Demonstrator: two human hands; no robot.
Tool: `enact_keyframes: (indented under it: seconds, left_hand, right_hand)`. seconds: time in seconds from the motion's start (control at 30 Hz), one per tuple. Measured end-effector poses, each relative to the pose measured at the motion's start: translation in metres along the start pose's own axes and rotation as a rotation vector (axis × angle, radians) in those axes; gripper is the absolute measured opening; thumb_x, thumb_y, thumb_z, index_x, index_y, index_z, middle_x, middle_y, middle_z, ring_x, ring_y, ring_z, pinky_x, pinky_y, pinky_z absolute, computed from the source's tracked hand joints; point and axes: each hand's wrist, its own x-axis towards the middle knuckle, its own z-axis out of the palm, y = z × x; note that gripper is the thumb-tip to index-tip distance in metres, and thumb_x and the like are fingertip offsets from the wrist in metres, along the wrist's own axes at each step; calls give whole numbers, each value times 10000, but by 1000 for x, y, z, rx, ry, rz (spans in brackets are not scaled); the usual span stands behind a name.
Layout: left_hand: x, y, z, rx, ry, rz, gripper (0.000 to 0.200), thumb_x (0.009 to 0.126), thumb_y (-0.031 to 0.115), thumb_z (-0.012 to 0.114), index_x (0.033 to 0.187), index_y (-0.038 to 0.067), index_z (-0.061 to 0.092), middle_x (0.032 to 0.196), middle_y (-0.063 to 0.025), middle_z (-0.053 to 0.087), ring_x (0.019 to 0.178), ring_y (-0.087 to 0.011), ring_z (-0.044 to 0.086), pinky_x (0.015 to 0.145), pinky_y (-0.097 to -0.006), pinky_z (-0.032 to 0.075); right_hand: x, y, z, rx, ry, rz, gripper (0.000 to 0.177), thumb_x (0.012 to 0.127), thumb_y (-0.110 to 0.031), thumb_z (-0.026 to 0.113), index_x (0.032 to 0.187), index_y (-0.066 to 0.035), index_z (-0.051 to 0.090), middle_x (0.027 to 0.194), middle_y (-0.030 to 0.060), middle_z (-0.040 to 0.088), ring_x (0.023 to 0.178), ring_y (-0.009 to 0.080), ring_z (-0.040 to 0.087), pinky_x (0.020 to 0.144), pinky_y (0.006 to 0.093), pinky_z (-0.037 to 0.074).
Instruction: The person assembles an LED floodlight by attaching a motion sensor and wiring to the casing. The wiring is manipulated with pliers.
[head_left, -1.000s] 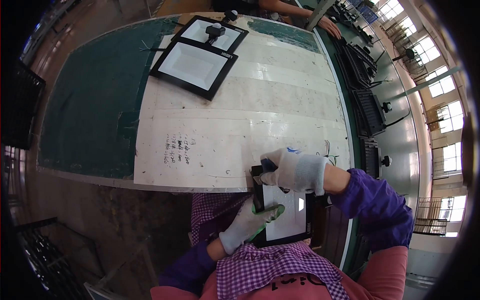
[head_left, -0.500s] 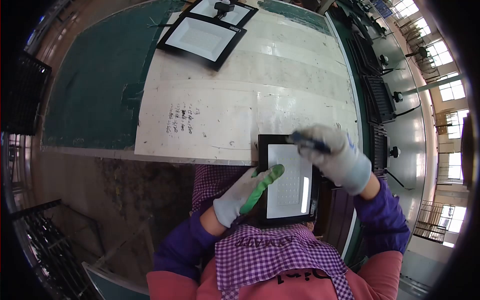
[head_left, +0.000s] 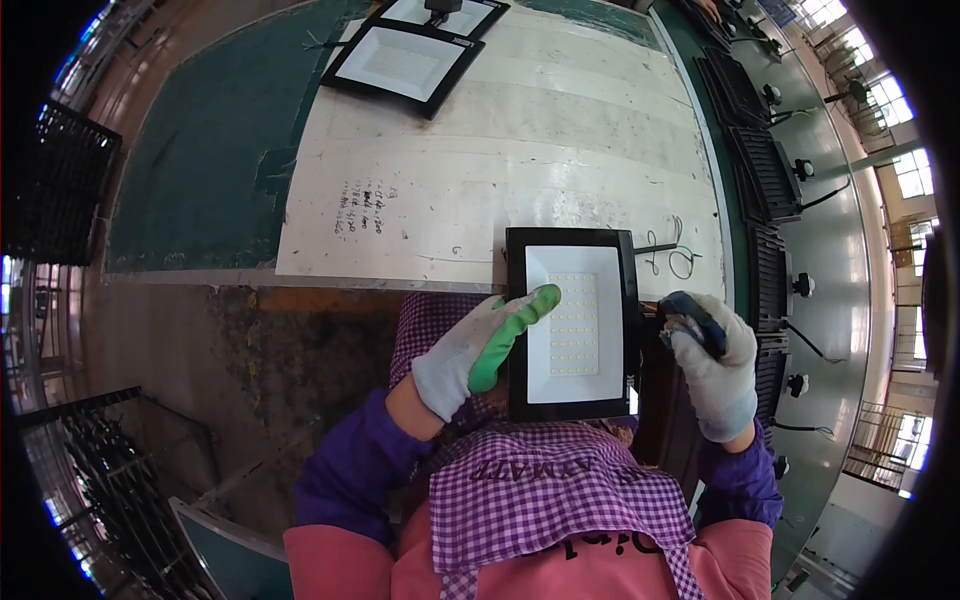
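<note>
A black-framed LED floodlight (head_left: 572, 320) with a white panel lies face up, half on the table's near edge and half over my lap. My left hand (head_left: 470, 350), in a white glove with green fingers, grips its left side with fingers across the panel. To the right of the floodlight, my right hand (head_left: 712, 365) in a white glove is closed around a small dark blue tool (head_left: 694, 318), apart from the frame.
Two more floodlights (head_left: 395, 62) lie at the table's far end. The white board (head_left: 500, 180) carries handwritten notes and loose wires (head_left: 668, 255). Black housings (head_left: 765, 170) are stacked along the right side. A dark rack (head_left: 55, 185) stands at left.
My right hand has left the top of the floodlight and dropped to its right side with the tool. The floodlight sits further onto the table edge.
</note>
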Motion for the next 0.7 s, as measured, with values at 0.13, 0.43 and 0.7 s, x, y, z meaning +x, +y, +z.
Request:
enact_keyframes:
  seconds: [0.13, 0.43, 0.7]
  left_hand:
    - [-7, 4, 7, 134, 105, 117, 498, 1001, 346, 471, 1294, -55, 509, 1166, -128, 632, 1022, -148, 603, 895, -261, 472]
    - [-5, 19, 32, -120, 524, 295, 351, 950, 169, 587, 1232, -33, 534, 1125, -101, 613, 1011, -151, 608, 834, -271, 517]
    - [2, 12, 44, -550, 587, 246, 439, 933, 138, 604, 1314, 26, 417, 1188, -108, 557, 1044, -203, 604, 833, -321, 540]
  right_hand:
    - [-22, 17, 7, 207, 249, 187, 219, 825, -51, 584, 1027, 23, 625, 823, 45, 628, 732, 133, 584, 692, 254, 462]
    - [-46, 53, 24, 834, 152, 731, 233, 962, -288, 486, 950, -69, 564, 621, 15, 529, 436, 83, 445, 382, 206, 334]
    - [-44, 49, 51, 932, -17, 820, 249, 976, -304, 480, 956, -74, 574, 611, 17, 542, 425, 92, 470, 369, 209, 356]
